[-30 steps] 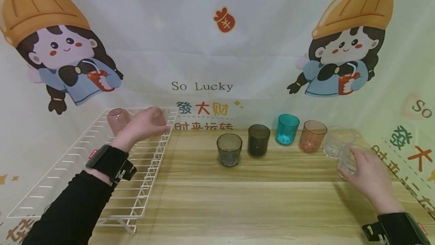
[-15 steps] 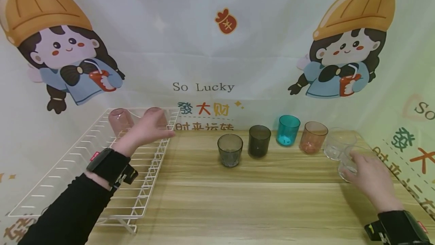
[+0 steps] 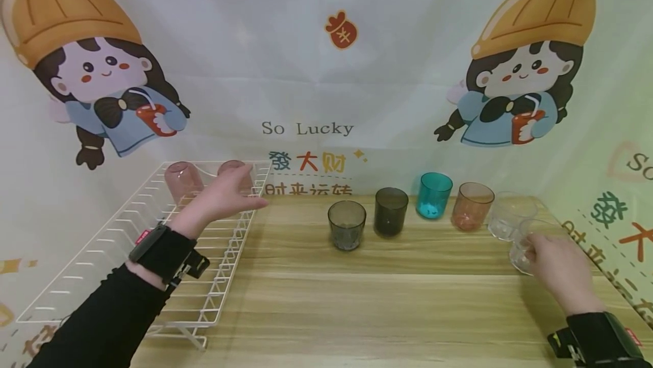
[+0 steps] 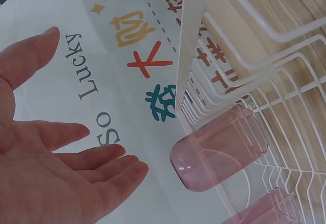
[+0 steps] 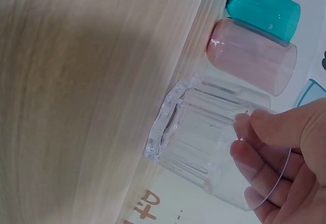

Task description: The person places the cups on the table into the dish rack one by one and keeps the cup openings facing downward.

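My left hand is spread with its thumb out, over the far end of the white wire rack. In the left wrist view its fingers are apart from the upside-down pink glass. A second pink glass stands inverted further left on the rack. At the right of the table, my right hand pinches the rim of an upright clear glass between thumb and curled fingers. Its thick ribbed base shows close over the wood. Another clear glass stands just behind it.
Leftward from the clear glasses stand an amber-pink glass, a teal glass, a dark smoky glass and a grey glass, all upright. A printed cloth hangs behind the wooden table.
My left hand has let go of the pink glass, opened and drawn slightly back from it. My right hand's fingers have closed at the clear glass's rim.
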Demonstrator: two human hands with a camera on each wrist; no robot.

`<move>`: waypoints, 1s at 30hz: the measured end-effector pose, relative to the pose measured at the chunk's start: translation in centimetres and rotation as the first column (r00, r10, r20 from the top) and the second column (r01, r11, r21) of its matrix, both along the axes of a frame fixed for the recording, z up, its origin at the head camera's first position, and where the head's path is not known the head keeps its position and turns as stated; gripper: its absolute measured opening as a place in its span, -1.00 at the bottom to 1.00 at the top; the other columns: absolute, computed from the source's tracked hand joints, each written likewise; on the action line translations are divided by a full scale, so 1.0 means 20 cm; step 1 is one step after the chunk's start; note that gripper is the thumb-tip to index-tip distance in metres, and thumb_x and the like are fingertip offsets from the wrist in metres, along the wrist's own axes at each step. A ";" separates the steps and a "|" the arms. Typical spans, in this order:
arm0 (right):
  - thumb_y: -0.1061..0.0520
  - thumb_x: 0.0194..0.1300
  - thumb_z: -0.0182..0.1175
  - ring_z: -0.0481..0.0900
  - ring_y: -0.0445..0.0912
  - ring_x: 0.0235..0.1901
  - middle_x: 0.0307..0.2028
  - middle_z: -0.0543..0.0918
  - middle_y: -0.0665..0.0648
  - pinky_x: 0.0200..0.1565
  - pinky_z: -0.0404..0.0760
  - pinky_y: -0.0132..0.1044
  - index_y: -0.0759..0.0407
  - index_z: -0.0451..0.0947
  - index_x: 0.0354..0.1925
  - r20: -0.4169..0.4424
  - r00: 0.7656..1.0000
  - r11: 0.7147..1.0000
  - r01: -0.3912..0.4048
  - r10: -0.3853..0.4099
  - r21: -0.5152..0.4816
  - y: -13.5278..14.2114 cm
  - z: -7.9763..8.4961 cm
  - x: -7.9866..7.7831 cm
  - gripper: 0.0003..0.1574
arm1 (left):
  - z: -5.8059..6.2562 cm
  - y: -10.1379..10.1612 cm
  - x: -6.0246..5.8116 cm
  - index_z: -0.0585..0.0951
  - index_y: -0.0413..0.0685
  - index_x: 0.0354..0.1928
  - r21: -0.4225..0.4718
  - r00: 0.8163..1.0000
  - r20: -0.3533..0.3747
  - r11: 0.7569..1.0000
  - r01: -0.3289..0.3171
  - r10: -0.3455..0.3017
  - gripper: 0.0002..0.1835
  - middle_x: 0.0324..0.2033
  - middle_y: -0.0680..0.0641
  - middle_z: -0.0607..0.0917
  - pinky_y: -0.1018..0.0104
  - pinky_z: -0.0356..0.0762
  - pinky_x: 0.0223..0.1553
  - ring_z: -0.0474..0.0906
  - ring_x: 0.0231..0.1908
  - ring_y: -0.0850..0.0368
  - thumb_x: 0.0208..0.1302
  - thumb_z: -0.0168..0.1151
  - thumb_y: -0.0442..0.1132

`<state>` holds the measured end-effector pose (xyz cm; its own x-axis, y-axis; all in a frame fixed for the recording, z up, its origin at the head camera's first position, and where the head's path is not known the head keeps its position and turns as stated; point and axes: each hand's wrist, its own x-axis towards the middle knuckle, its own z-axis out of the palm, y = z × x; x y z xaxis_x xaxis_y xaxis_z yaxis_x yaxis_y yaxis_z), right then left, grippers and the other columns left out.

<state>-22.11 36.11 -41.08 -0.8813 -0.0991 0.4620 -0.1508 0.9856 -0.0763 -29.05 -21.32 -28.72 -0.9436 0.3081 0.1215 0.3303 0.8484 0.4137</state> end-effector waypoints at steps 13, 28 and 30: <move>0.30 0.06 0.30 0.55 0.17 -0.52 -0.44 0.65 0.32 -0.45 0.48 0.03 0.33 0.61 -0.25 0.085 0.996 0.999 0.030 -0.028 -0.021 0.00 0.02 0.03 -0.78 | 0.03 0.04 0.04 0.00 -0.39 0.42 -0.021 0.999 0.000 0.999 0.048 -0.048 -0.01 0.31 -0.43 0.25 -0.19 0.26 0.25 0.28 0.24 -0.34 0.15 0.32 -0.02; 0.29 -0.03 0.33 0.55 0.18 -0.57 -0.50 0.68 0.27 -0.50 0.46 0.03 0.28 0.63 -0.32 -0.060 0.998 0.999 -0.022 0.020 -0.025 -0.07 0.05 0.10 -0.79 | 0.05 0.11 0.07 0.02 -0.37 0.42 -0.014 0.995 -0.017 0.995 0.100 -0.100 -0.01 0.37 -0.39 0.15 -0.14 0.13 0.34 0.10 0.36 -0.28 0.12 0.35 -0.06; 0.28 -0.05 0.34 0.54 0.15 -0.60 -0.51 0.67 0.25 -0.52 0.45 0.00 0.27 0.62 -0.33 -0.088 0.995 0.999 -0.039 0.037 -0.014 -0.08 0.06 0.10 -0.79 | 0.05 0.12 0.08 0.02 -0.36 0.42 -0.012 0.995 -0.010 0.995 0.098 -0.099 0.00 0.38 -0.38 0.15 -0.13 0.13 0.34 0.10 0.36 -0.27 0.12 0.35 -0.06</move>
